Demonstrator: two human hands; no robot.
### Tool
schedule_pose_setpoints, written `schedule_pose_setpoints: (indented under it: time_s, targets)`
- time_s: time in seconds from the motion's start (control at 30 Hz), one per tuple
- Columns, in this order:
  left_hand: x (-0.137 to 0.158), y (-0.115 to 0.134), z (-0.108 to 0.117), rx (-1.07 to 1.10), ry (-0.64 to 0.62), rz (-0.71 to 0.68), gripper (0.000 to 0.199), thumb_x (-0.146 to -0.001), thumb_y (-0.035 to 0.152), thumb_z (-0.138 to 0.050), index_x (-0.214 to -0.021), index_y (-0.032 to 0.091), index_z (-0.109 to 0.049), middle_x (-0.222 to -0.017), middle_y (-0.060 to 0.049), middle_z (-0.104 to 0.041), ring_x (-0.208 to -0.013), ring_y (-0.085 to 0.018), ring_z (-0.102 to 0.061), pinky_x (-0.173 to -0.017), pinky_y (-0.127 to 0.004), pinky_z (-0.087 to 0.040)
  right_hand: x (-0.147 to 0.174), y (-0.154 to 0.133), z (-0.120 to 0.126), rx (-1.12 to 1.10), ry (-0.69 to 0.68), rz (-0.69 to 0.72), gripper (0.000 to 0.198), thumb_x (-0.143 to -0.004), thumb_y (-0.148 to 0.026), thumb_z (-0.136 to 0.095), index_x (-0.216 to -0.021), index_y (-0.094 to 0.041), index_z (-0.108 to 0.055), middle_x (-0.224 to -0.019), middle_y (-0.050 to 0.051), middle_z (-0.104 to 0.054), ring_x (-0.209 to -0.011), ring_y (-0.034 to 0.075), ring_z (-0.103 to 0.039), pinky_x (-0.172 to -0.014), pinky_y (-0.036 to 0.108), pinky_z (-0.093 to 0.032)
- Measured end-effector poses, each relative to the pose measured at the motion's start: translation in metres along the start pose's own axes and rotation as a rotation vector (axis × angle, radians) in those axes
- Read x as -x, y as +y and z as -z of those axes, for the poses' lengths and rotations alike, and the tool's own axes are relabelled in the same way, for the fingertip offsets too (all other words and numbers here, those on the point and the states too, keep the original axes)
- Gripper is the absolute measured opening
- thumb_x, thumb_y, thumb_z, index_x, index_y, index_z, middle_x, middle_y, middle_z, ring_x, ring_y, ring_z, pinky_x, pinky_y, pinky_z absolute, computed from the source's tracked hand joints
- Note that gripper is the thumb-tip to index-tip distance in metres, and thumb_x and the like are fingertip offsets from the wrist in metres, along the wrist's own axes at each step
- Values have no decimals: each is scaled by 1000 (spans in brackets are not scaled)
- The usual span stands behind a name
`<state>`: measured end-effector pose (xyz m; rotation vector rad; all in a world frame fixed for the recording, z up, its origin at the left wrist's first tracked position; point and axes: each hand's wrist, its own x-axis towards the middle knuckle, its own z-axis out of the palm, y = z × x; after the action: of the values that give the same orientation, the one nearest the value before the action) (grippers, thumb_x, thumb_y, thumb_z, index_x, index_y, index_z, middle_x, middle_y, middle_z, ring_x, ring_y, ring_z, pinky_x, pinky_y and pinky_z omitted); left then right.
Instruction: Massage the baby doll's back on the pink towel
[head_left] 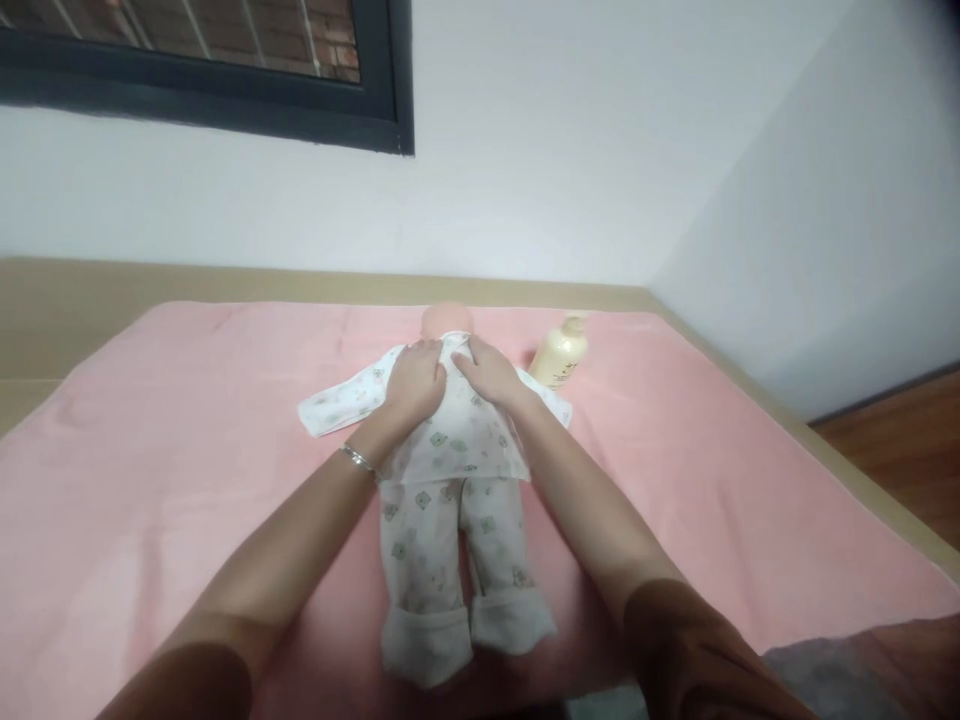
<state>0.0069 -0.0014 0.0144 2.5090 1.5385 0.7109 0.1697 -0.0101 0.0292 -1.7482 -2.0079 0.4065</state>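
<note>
A baby doll point(448, 321) with a bare, rounded head lies stretched out, its head away from me. It wears a white patterned top point(457, 440) and matching trousers point(427, 540) with turned-up cuffs. My left hand point(417, 380) rests flat on the left side of its upper body, near the shoulder. On the opposite shoulder lies my right hand point(487, 372), thumb pointing inward. Both thumbs are apart from the fingers, and some fingertips are hard to make out. The long sleeves spread out to both sides. No face shows on the doll.
Pink cloth point(225, 480) covers the bed or table under the doll. A pale yellow pump bottle point(559, 355) stands tilted in view, just beyond the right sleeve. White wall and a dark-framed window point(386, 80) rise behind. Wooden floor point(900, 450) shows at far right.
</note>
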Motion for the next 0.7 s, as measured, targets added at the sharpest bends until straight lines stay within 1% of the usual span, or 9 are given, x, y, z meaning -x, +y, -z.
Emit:
schedule_pose_setpoints:
  time_s: [0.1, 0.17, 0.27, 0.37, 0.43, 0.5, 0.57, 0.63, 0.7]
  targets:
    - [-3, -5, -2, 33, -22, 12, 58, -90, 17, -32, -144, 5, -51, -152, -17, -51, -146, -28, -44, -126, -50, -30, 10, -14, 4, 132, -10, 80, 44, -103, -35, -35, -132, -8, -55, -138, 19, -60, -124, 28, -58, -107, 39, -43]
    - [-6, -10, -2, 84, -29, 40, 60, -89, 18, -33, -146, 5, -49, -155, -17, -48, -148, -27, -42, -127, -48, -29, 18, -27, 6, 219, -25, 127, 43, -102, -29, -36, -133, -7, -55, -136, 20, -61, -123, 30, -59, -107, 40, -43]
    - [-8, -15, 0, 181, -8, 80, 63, -88, 22, -34, -148, 6, -47, -156, -14, -48, -146, -26, -45, -126, -43, -33, 27, -42, 4, 304, -11, 206, 43, -99, -22, -36, -134, -5, -55, -135, 21, -62, -126, 31, -57, -108, 41, -43]
    - [-7, -18, 1, 223, 17, 62, 63, -88, 23, -35, -148, 10, -48, -156, -11, -49, -145, -24, -46, -125, -40, -36, 27, -44, 0, 280, 4, 253, 43, -97, -17, -37, -133, -3, -56, -140, 21, -59, -133, 29, -52, -114, 39, -39]
    - [-6, -18, -1, 205, 19, 26, 62, -88, 22, -34, -147, 10, -50, -155, -10, -49, -146, -23, -45, -126, -40, -34, 21, -37, 0, 180, -4, 242, 44, -96, -16, -37, -134, -6, -57, -141, 18, -59, -133, 26, -52, -114, 36, -40]
    - [-5, -17, -4, 168, 23, -2, 61, -88, 21, -34, -146, 10, -51, -154, -10, -52, -144, -24, -47, -126, -42, -34, 14, -26, -1, 70, -1, 206, 43, -96, -19, -38, -134, -10, -58, -143, 14, -59, -132, 24, -54, -113, 36, -41]
    - [-4, -15, -5, 132, 20, -21, 60, -88, 21, -35, -144, 10, -53, -151, -11, -54, -142, -25, -49, -125, -45, -35, 7, -14, -2, -4, 24, 138, 42, -99, -26, -38, -135, -16, -59, -147, 10, -56, -135, 24, -51, -118, 39, -36]
    - [-3, -13, -5, 111, 11, -27, 60, -88, 20, -35, -144, 8, -53, -151, -13, -53, -143, -26, -48, -125, -46, -35, 3, -6, -4, -27, 59, 77, 44, -101, -32, -36, -138, -20, -57, -153, 7, -52, -141, 26, -46, -122, 43, -30]
    - [-3, -11, -5, 123, 6, -13, 61, -89, 20, -35, -146, 7, -50, -154, -14, -51, -145, -27, -46, -126, -46, -33, 3, -3, -6, -3, 87, 60, 45, -102, -34, -34, -138, -21, -56, -152, 7, -52, -139, 27, -48, -120, 44, -32]
